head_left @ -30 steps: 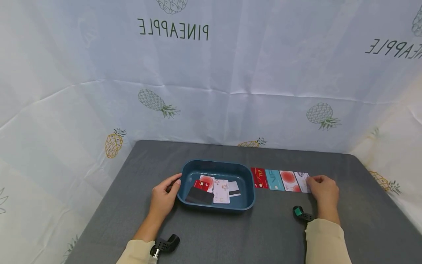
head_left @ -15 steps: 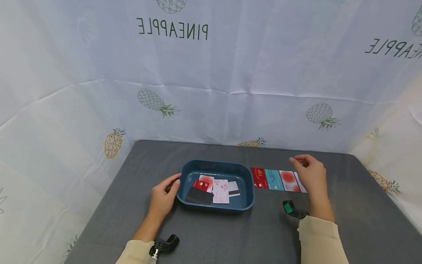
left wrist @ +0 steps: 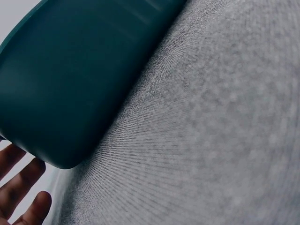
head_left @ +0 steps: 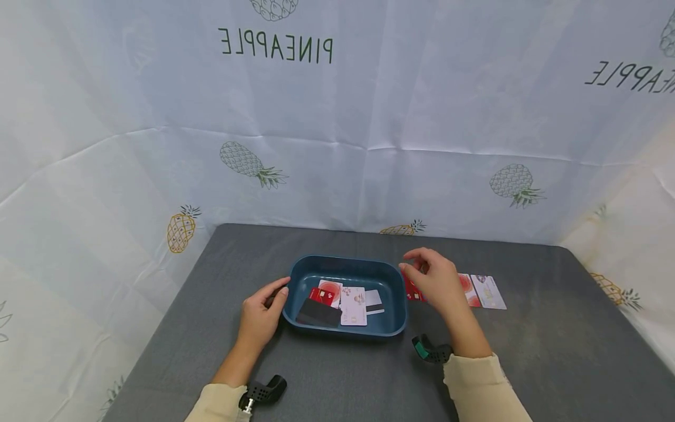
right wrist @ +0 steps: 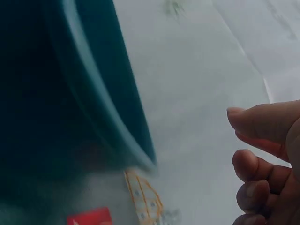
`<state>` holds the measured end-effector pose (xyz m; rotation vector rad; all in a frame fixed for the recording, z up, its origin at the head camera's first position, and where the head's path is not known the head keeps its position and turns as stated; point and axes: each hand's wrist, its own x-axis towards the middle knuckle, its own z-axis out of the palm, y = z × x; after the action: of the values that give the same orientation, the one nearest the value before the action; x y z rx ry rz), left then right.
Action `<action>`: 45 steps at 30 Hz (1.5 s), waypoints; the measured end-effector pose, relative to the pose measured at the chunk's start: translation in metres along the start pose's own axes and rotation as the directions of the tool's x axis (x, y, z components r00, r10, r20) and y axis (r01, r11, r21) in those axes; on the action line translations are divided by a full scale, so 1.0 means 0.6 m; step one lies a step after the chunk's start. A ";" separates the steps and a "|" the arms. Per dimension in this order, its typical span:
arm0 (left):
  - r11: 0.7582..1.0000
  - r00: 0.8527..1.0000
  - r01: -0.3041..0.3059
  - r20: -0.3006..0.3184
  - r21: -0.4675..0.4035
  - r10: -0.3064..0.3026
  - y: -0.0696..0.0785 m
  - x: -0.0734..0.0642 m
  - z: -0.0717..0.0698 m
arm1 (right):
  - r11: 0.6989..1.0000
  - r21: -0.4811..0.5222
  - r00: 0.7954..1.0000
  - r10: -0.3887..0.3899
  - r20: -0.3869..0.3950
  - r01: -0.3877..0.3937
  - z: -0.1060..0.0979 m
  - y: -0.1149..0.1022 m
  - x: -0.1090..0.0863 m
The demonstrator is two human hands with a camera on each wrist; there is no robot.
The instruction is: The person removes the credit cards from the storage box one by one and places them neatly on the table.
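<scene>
A dark blue tray (head_left: 348, 333) lies on the grey table with several cards in it. Inside are a white card (head_left: 353, 305), a black card (head_left: 319, 314), a red card (head_left: 321, 295) and a striped white card (head_left: 375, 305). My left hand (head_left: 262, 313) touches the tray's left end with extended fingers, against its outer wall in the left wrist view. Beside the tray's right end, my right hand (head_left: 435, 284) hovers with thumb and index finger apart, holding nothing. It partly covers a card row: a red card (head_left: 412, 290), a red-circle card (head_left: 468, 287) and a white card (head_left: 488, 292) show.
Grey cloth covers the tabletop (head_left: 369, 381). A white pineapple-print curtain (head_left: 337, 117) hangs behind the table's far edge. Each wrist wears a black camera mount; the left mount (head_left: 266, 391) and right mount (head_left: 431, 350) sit close above the table.
My right hand has let go of the white card at the row's right end, lifted, and moved left toward the tray. The left hand and tray stay in place.
</scene>
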<state>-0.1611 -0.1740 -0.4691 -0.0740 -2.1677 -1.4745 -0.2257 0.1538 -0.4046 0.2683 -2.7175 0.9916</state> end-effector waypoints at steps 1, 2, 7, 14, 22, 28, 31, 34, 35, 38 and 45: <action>1.000 1.000 0.000 0.002 0.003 0.000 0.000 0.000 0.000 | 1.000 0.004 1.000 -0.020 0.014 0.020 0.007 -0.006 -0.001; 1.000 1.000 -0.003 0.004 0.007 0.003 0.000 0.000 0.000 | 0.999 0.010 0.999 -0.034 0.030 0.034 0.014 -0.013 -0.003; 1.000 1.000 0.007 0.015 0.014 -0.007 0.002 0.000 -0.001 | 0.996 0.020 0.991 -0.089 0.105 0.087 0.045 -0.039 -0.013; 1.000 1.000 0.005 0.009 0.013 -0.005 0.001 -0.001 -0.002 | 0.996 0.037 0.976 -0.090 0.199 0.084 0.090 -0.054 -0.026; 1.000 1.000 0.010 0.005 0.008 -0.010 0.003 -0.002 -0.001 | 0.995 -0.059 0.964 -0.062 0.260 0.080 0.118 -0.057 -0.034; 1.000 1.000 0.018 0.007 0.005 -0.018 0.001 -0.001 -0.001 | 0.969 -0.226 0.958 -0.027 0.286 0.094 0.126 -0.062 -0.038; 1.000 1.000 0.027 0.006 0.006 -0.027 0.000 -0.001 -0.001 | 0.953 -0.284 0.958 -0.025 0.286 0.110 0.130 -0.063 -0.039; 0.999 0.999 0.032 0.002 0.003 -0.032 -0.001 -0.002 -0.001 | 0.936 -0.330 0.956 -0.021 0.291 0.121 0.132 -0.063 -0.039; 0.999 0.999 0.032 0.003 0.003 -0.032 -0.001 -0.001 0.000 | 0.932 -0.340 0.956 -0.020 0.294 0.124 0.133 -0.063 -0.040; 1.000 0.999 0.031 0.007 0.001 -0.031 0.000 -0.001 0.000 | 0.924 -0.358 0.953 -0.018 0.303 0.131 0.131 -0.063 -0.040; 0.999 0.999 0.038 0.014 -0.005 -0.038 0.002 0.000 0.000 | 0.918 -0.367 0.939 -0.020 0.343 0.153 0.130 -0.065 -0.040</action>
<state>-0.1607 -0.1736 -0.4680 -0.0456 -2.1877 -1.5053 -0.2054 0.0761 -0.4456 0.5182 -3.0943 0.3869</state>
